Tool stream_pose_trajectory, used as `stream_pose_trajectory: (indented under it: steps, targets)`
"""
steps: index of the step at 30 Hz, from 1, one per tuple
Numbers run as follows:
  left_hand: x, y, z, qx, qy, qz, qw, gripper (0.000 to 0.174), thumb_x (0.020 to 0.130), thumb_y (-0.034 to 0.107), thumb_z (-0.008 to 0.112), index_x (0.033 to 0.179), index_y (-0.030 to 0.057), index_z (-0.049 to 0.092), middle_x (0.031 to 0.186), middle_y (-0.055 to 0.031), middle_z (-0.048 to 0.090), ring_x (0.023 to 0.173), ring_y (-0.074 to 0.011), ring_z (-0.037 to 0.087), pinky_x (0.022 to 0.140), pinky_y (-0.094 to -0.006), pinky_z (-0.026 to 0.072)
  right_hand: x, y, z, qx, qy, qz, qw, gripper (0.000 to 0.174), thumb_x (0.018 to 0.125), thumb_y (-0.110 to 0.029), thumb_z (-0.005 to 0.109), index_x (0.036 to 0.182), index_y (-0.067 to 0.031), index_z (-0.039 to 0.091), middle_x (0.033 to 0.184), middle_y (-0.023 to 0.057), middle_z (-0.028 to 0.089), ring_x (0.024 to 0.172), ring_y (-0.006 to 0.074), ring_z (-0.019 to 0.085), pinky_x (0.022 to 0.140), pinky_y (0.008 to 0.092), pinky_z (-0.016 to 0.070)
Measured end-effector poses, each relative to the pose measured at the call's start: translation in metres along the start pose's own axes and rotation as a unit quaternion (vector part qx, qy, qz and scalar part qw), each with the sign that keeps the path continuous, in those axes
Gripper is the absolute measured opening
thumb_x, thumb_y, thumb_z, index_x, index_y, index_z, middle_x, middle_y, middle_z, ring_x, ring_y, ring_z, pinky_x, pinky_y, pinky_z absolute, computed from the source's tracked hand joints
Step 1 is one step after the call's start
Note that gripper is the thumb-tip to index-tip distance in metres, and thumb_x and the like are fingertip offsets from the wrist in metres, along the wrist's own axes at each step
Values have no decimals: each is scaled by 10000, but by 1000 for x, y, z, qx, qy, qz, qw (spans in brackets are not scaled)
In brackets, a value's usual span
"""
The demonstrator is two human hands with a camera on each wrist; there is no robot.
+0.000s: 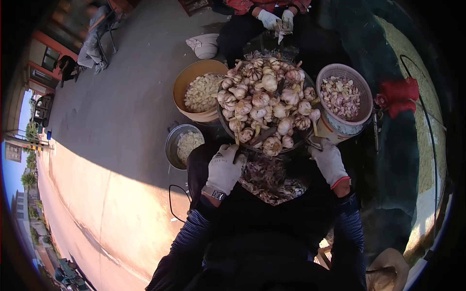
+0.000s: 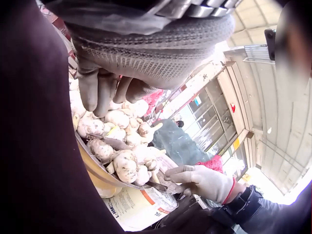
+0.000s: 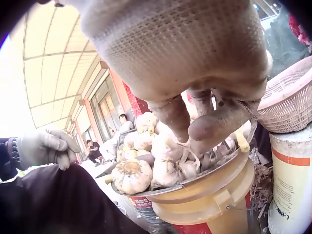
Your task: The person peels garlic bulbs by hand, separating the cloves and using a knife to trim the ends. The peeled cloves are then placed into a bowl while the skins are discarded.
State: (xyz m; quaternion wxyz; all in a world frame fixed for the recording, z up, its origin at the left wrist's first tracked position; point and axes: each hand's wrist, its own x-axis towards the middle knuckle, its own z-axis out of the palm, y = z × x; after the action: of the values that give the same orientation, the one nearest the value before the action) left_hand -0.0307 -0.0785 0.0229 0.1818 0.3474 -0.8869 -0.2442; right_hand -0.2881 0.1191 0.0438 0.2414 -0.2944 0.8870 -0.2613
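Note:
A wide round tray (image 1: 224,127) is heaped with garlic bulbs (image 1: 260,100) in front of me. My left hand (image 1: 225,169), in a whitish knit glove, is at the near left rim; its fingers (image 2: 105,95) hang loosely bent, with nothing showing between them. My right hand (image 1: 330,161), gloved alike, is at the near right rim. Its thumb and fingers (image 3: 214,127) come close together beside bulbs and loose skin. A dark narrow piece (image 2: 157,186) shows by its fingertips in the left wrist view; I cannot tell whether the hand holds it. A grey flat piece (image 2: 116,143) lies among the bulbs.
Peeled cloves fill a yellow tub (image 1: 180,80) and a metal pot (image 1: 171,145) on the left. A pink basket (image 1: 367,103) of cloves sits on a white bucket (image 3: 292,175) to the right. Garlic skins (image 1: 269,186) lie below the tray. Another person's gloved hands (image 1: 269,20) are across it.

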Motion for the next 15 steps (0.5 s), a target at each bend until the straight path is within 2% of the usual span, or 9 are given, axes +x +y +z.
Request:
stream_pose_trajectory:
  steps: [1,2,3,6,7,8,10,14,15]
  targets:
    - [6,-3,7,-1,4,-2,1000,281,947,237,696,1086,-7,704,1084,-187,699,949,-383,694,841,-439,558,-4,4,2,88,-29,33,995,446,926,-240,702,1287,20,661,1219,251,705,1125,370,686,986,420,531]
    - [11,-6,15,50,-95,-29,994,347,948,318,683,1057,-11,694,1068,-197,703,962,-399,687,850,-464,549,-9,10,4,175,-55,68,981,449,924,-220,709,1292,33,658,1226,246,706,1117,351,696,974,400,537]
    - [15,-9,22,100,-193,-54,975,422,949,399,670,1027,-16,683,1052,-206,707,976,-416,680,859,-489,540,-12,14,8,163,-46,29,985,477,918,-196,719,1319,49,636,1241,240,703,1119,320,700,962,377,542]
    - [20,-20,47,35,-184,-83,979,467,938,450,664,977,-15,679,987,-213,715,966,-425,675,849,-500,539,-17,18,13,93,-20,30,995,502,917,-208,719,1338,49,624,1263,241,695,1156,339,683,992,382,528]
    - [20,-24,52,21,-162,-85,983,421,947,420,666,951,0,686,919,-221,712,943,-432,676,832,-513,535,-11,26,19,90,-24,42,995,513,914,-220,721,1343,43,621,1273,240,693,1188,355,664,1021,383,511]
    - [20,-27,56,-30,-150,-113,982,351,957,349,674,903,2,691,852,-226,696,840,-432,676,746,-496,532,-4,37,28,103,-16,40,994,514,911,-234,723,1333,44,627,1285,239,689,1214,365,648,1041,390,493]
    - [18,-32,60,-147,-141,-148,968,264,956,240,691,866,-8,685,753,-213,650,682,-366,645,647,-432,505,0,38,32,85,-2,56,995,478,919,-214,720,1316,39,636,1253,234,702,1166,354,674,996,382,521]
    - [8,-36,54,-241,-91,-157,953,208,946,156,703,850,-26,678,674,-177,595,585,-278,570,589,-368,467,-6,29,36,198,-12,58,978,410,945,-185,697,1295,23,650,1195,207,725,1102,325,705,930,370,551]
    - [6,-25,37,-253,-92,-140,953,191,945,138,702,854,-28,678,672,-167,588,580,-252,552,586,-356,461,-10,24,37,205,-17,23,978,392,959,-182,688,1294,17,649,1164,193,733,1063,310,715,899,364,560]
